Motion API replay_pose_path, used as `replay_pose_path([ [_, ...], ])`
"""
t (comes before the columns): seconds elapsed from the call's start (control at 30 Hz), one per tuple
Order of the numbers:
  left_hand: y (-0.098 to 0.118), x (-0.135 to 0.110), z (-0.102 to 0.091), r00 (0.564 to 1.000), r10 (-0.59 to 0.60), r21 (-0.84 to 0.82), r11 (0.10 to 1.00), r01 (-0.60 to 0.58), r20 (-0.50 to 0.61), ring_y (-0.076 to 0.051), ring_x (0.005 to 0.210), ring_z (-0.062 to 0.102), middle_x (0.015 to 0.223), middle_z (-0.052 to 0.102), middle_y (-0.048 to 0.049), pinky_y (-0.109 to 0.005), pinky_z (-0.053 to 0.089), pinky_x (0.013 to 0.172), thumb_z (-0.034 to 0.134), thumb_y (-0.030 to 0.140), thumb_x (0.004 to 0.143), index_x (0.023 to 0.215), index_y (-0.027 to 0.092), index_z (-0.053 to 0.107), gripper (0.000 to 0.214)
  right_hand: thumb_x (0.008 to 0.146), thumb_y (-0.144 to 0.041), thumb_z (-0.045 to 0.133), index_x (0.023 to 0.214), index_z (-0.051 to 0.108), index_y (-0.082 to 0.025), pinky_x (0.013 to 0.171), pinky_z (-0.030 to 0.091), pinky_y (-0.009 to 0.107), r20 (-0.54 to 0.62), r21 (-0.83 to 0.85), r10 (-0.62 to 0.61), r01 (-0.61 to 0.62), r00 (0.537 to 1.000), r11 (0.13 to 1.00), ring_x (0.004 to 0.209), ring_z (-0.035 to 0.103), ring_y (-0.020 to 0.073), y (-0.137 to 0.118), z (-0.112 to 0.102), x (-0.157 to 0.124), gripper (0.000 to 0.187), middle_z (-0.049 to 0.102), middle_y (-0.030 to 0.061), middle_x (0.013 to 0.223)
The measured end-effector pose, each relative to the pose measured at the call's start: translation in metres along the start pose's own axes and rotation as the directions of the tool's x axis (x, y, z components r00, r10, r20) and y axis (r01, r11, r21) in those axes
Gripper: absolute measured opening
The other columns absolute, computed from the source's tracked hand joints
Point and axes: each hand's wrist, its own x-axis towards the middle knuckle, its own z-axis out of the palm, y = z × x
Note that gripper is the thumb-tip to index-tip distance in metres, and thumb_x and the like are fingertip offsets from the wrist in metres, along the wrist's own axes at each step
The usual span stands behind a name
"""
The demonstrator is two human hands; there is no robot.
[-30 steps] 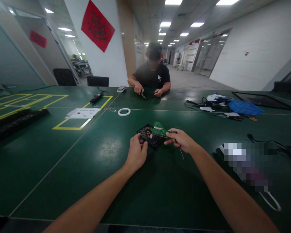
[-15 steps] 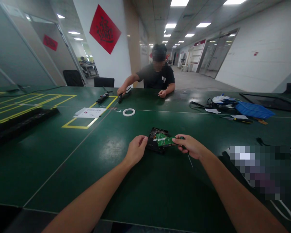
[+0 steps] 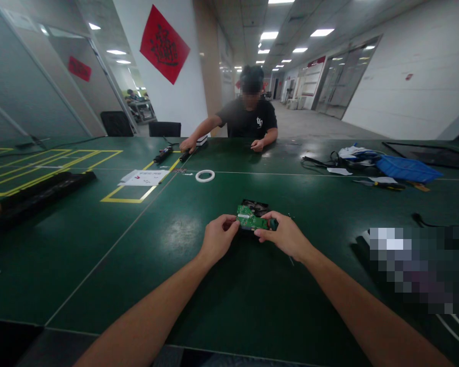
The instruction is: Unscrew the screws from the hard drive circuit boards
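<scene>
A green circuit board (image 3: 248, 219) lies over a black hard drive (image 3: 257, 206), whose far part shows behind it; whether the board rests flush cannot be seen. My left hand (image 3: 220, 235) pinches the board's left edge between thumb and fingers. On the opposite side, my right hand (image 3: 285, 234) is closed on the board's right end. Tucked in that same hand is a screwdriver (image 3: 274, 224) with a dark green handle; its thin shaft pokes out below the palm.
White tape roll (image 3: 205, 176) and paper sheet (image 3: 143, 177) lie ahead left. A long black part (image 3: 42, 196) is at left. Across the table, a person (image 3: 250, 112) reaches toward a black tool. Blue bag (image 3: 409, 168), cables and pliers (image 3: 380, 185) lie right.
My right hand has moved left, bringing the circuit board over the hard drive. My left hand has shifted from the drive's edge to grip the board. The screwdriver's shaft moved left too.
</scene>
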Motion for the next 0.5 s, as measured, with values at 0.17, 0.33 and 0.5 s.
replay_pose_path([
  [0.17,-0.004,0.001,0.000,0.999,-0.031,-0.022,0.999,0.031,-0.027,-0.020,0.076,0.071,0.086,0.075,-0.0045,-0.032,0.055,0.070,0.067,0.039,0.090,0.119,0.019,0.068,0.035,0.083,-0.027,0.076,0.120,0.065,-0.022,0.087,0.049,0.035,-0.067,-0.319,-0.187,0.157,0.980,0.935,0.100,0.068,0.0240,-0.001,0.007,-0.004,0.039,0.071,0.0090,0.116],
  [0.33,-0.002,0.000,-0.002,1.000,0.004,-0.005,1.000,-0.004,-0.018,-0.020,0.077,0.071,0.089,0.076,-0.0042,-0.032,0.055,0.072,0.065,0.036,0.091,0.106,0.020,0.071,0.023,0.086,-0.034,0.072,0.120,0.063,-0.022,0.088,0.050,0.036,-0.067,-0.462,-0.248,0.190,0.967,0.866,0.103,0.066,0.0262,0.002,0.015,-0.006,0.037,0.068,0.0098,0.115],
  [0.5,-0.003,0.004,-0.008,0.995,0.047,0.121,0.992,-0.037,-0.087,-0.021,0.082,0.070,0.095,0.076,-0.0043,-0.035,0.055,0.078,0.060,0.032,0.093,0.109,0.021,0.072,0.022,0.088,-0.043,0.070,0.118,0.067,-0.024,0.079,0.051,0.036,-0.068,-0.517,-0.216,0.151,0.974,0.843,0.095,0.066,0.0249,0.004,0.018,-0.008,0.036,0.062,0.0109,0.120],
])
